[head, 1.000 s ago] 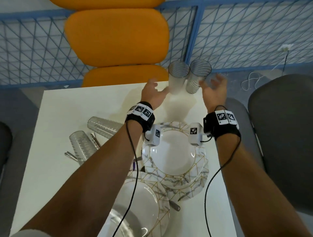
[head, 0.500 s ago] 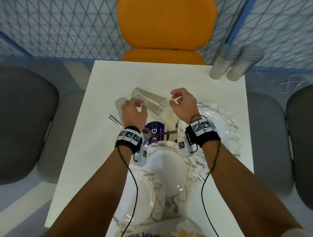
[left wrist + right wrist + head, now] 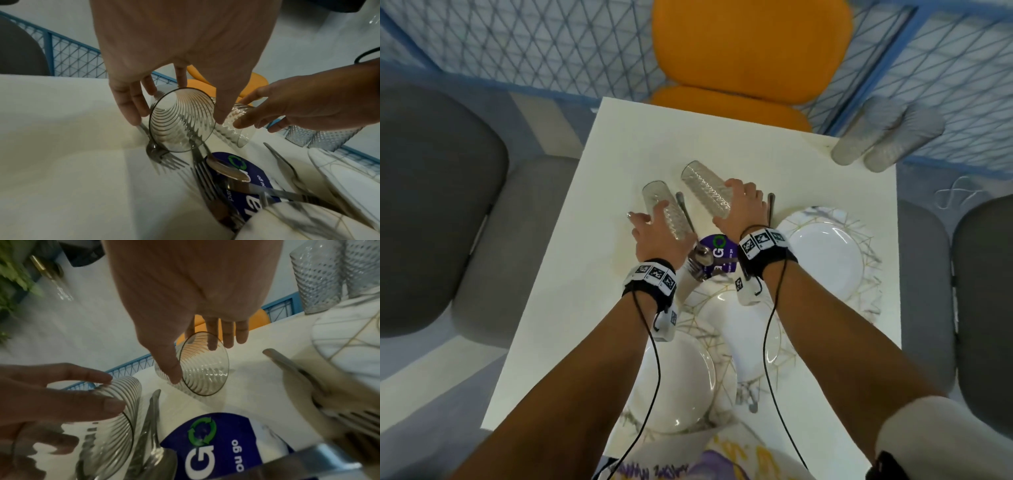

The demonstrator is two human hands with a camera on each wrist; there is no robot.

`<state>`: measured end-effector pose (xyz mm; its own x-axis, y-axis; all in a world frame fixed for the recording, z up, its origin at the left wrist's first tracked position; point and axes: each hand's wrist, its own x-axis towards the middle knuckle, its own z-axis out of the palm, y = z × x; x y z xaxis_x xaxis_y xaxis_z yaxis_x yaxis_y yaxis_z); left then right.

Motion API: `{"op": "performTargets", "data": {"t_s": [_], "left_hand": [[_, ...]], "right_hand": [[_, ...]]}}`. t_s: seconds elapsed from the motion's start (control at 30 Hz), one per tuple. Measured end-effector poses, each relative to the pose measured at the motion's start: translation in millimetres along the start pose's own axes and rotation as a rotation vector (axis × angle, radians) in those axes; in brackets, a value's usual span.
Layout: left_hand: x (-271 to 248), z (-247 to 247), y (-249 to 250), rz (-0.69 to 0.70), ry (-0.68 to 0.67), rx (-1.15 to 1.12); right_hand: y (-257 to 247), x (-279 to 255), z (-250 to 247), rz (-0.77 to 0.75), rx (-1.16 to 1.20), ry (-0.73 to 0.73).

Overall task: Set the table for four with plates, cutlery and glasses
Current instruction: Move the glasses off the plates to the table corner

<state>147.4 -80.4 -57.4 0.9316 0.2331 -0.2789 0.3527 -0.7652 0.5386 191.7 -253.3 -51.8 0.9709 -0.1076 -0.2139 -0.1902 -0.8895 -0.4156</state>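
Note:
Two ribbed clear glasses lie on their sides in the middle of the white table [image 3: 585, 281]. My left hand [image 3: 654, 229] grips the left glass [image 3: 659, 202], thumb on one side and fingers on the other, as the left wrist view shows at its rim [image 3: 180, 120]. My right hand [image 3: 743, 205] grips the right glass [image 3: 705, 190], also seen from the right wrist [image 3: 203, 365]. Two dotted glasses [image 3: 883, 140] stand at the far right corner. Three marbled plates lie near me: right [image 3: 825, 260], middle [image 3: 746, 332], near left [image 3: 674, 383].
Forks [image 3: 164, 159] and a spoon [image 3: 226, 170] lie loose under and beside the glasses, on a purple packet [image 3: 717, 248]. An orange chair [image 3: 750, 51] stands at the far end, grey chairs [image 3: 431, 205] at both sides, and a blue mesh fence behind.
Both hands left the two dotted glasses at the far corner, came back to the middle and closed round the two lying ribbed glasses. My head turned, shifting the view.

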Motion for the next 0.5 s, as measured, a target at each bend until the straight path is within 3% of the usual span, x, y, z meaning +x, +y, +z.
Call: {"op": "performTargets", "data": {"t_s": [0.13,0.27,0.5], "left_hand": [[-1,-4,-4,0.015,0.010,-0.101],[-1,-11,0,0.010,0.086,-0.207],[4,-27,31,0.091,0.223,-0.391]], "right_hand": [[-2,-8,-6,0.020,0.205,0.118],[4,-16,-19,0.015,0.456,0.319],[35,-21,-66,0.103,0.743,0.536]]}}
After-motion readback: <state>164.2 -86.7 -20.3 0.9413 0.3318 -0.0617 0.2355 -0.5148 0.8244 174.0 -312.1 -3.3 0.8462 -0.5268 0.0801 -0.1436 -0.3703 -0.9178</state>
